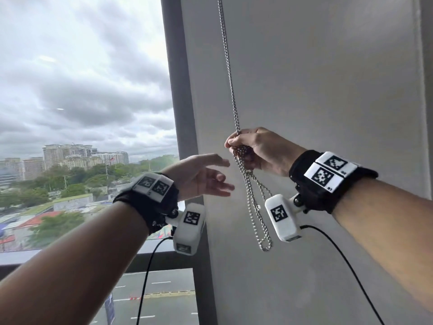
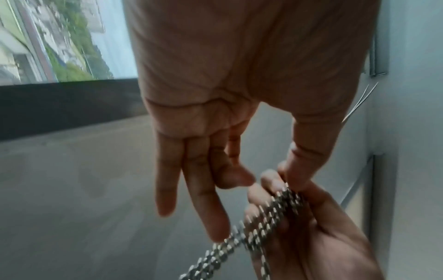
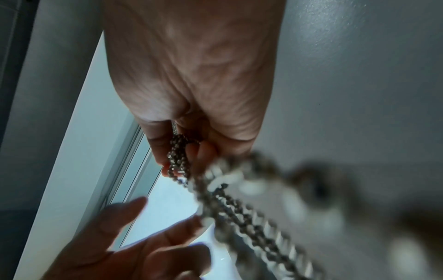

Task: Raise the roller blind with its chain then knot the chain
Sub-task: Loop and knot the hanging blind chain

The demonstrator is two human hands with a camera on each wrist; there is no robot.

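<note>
A metal bead chain (image 1: 230,76) hangs down along the white wall beside the window. My right hand (image 1: 257,148) grips a bunched coil of the chain (image 3: 177,155) in curled fingers. Below it, several loops (image 1: 257,214) dangle to a low end. My left hand (image 1: 206,177) is just left of the coil, with straight, spread fingers and nothing in it. In the left wrist view the left hand's thumb (image 2: 297,170) reaches the right hand's fingertips (image 2: 271,180) at the chain (image 2: 263,217); I cannot tell whether it touches. The blind itself is out of view, and the window glass is uncovered.
A dark window post (image 1: 178,90) stands left of the chain, with the white wall (image 1: 328,90) behind and to the right. The dark lower window frame (image 1: 164,256) runs below my left wrist. Black cables hang from both wrist cameras.
</note>
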